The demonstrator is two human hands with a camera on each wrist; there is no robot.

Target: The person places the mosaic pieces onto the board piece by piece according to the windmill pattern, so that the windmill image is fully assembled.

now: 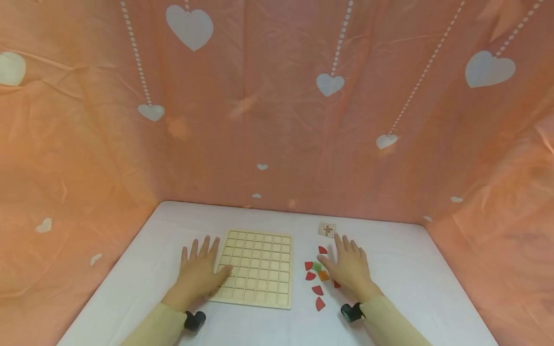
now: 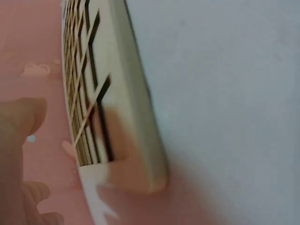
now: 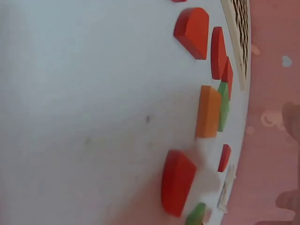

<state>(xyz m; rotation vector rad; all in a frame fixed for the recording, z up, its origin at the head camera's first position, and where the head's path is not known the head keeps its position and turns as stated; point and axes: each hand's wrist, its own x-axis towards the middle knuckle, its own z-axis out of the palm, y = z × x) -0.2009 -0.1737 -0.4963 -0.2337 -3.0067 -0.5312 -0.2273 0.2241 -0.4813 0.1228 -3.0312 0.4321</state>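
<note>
A pale wooden grid board [image 1: 255, 269] with square recesses lies on the table. My left hand [image 1: 196, 276] is spread with straight fingers at its left side, the thumb over the board's left edge; whether it touches cannot be told. My right hand [image 1: 349, 269], fingers also spread, hovers beside loose blocks and holds nothing. Among these are several red quarter-round pieces [image 1: 318, 290], an orange square block [image 3: 208, 111] and a green block [image 1: 317, 266]. One red piece [image 3: 178, 183] is partly hidden by the right hand in the head view. Another green piece [image 3: 196, 214] shows in the right wrist view.
A small printed card [image 1: 327, 229] with a brown pattern on a grid lies beyond the right fingertips. White cloth [image 1: 402, 269] covers the table. Orange-pink curtains [image 1: 277, 120] with white hearts hang around its back and sides.
</note>
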